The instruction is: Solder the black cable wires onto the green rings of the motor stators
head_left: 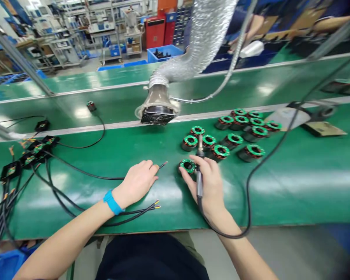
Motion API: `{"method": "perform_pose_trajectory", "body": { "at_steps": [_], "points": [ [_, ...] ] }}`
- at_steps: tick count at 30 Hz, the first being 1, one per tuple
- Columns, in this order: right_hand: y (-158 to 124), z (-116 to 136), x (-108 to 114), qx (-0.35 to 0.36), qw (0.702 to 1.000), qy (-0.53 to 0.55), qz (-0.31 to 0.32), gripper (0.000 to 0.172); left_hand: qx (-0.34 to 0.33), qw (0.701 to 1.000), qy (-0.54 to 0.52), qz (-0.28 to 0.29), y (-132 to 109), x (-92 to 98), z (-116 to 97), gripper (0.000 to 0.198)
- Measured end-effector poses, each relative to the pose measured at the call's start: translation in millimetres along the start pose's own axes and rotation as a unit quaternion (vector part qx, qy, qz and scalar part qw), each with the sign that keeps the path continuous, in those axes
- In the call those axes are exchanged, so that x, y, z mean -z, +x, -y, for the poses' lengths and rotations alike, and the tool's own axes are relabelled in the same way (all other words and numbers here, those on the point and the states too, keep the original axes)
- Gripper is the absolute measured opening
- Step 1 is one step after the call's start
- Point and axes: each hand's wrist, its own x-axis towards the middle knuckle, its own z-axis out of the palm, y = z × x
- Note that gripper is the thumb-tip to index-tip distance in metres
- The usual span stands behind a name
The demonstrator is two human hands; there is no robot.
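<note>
My left hand (138, 181) rests on the green table (294, 182) and pinches the end of a black cable (162, 165) whose bare tip points right. My right hand (208, 182) is closed around a soldering iron (199, 163), its tip pointing away from me over a small motor stator (187, 166) with a green top that lies just left of my fingers. Several more green-topped stators (236, 134) are grouped beyond and to the right. A blue band (113, 202) is on my left wrist.
A silver fume duct with a fan hood (159, 112) hangs over the table's middle. Black boxes with cables (26, 157) lie at the left, more cable ends (151, 206) near the front edge. The iron's cord (251, 186) loops right. A conveyor (105, 83) runs behind; a blue bin (2, 264) sits low left.
</note>
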Motion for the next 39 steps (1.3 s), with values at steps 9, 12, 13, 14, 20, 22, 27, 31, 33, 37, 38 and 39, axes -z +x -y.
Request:
{"method": "perform_pose_trajectory", "body": {
  "at_steps": [9,12,13,14,20,22,27,31,33,37,38,39],
  "points": [
    [4.4,24.9,-1.9,-0.032,0.987,0.137,0.074,0.038,0.058,0.957,-0.257,-0.123,7.8,4.5,2.0,0.010],
    [5.1,32.6,-8.3,-0.044,0.970,0.211,0.109,0.044,0.118,0.890,-0.422,-0.126,-0.5,10.9,-4.7,0.016],
    [5.7,35.4,-10.3,-0.043,0.965,0.232,0.113,0.046,0.128,0.870,-0.462,-0.119,-2.7,13.0,-7.2,0.021],
    [6.6,38.5,-11.9,-0.040,0.961,0.251,0.111,0.047,0.129,0.855,-0.489,-0.117,-4.5,14.7,-9.5,0.025],
    [15.4,62.6,-13.5,-0.027,0.940,0.341,0.013,0.039,0.102,0.842,-0.511,-0.137,-9.8,18.9,-19.3,0.027],
    [17.8,69.6,-13.1,-0.038,0.934,0.355,-0.013,0.036,0.100,0.838,-0.516,-0.145,-11.1,18.4,-20.4,0.025],
    [16.8,79.2,-14.9,-0.090,0.915,0.393,-0.029,0.033,0.093,0.839,-0.504,-0.182,-13.9,16.1,-18.8,0.020],
    [13.2,84.4,-15.6,-0.167,0.868,0.468,-0.021,0.031,0.064,0.841,-0.493,-0.215,-14.6,14.2,-16.2,0.011],
    [13.7,87.1,-14.1,-0.203,0.832,0.517,-0.013,0.029,0.046,0.841,-0.487,-0.232,-14.9,13.7,-15.5,0.008],
    [18.9,90.7,-7.2,-0.255,0.753,0.606,0.019,0.029,0.012,0.843,-0.475,-0.252,-18.0,15.0,-14.8,0.005],
    [20.1,91.0,-5.2,-0.265,0.734,0.625,0.033,0.031,0.006,0.843,-0.477,-0.248,-19.4,16.1,-14.5,0.005],
    [21.1,91.2,-3.4,-0.273,0.716,0.641,0.047,0.033,0.001,0.842,-0.485,-0.237,-21.0,17.6,-14.0,0.005]
  ]
}}
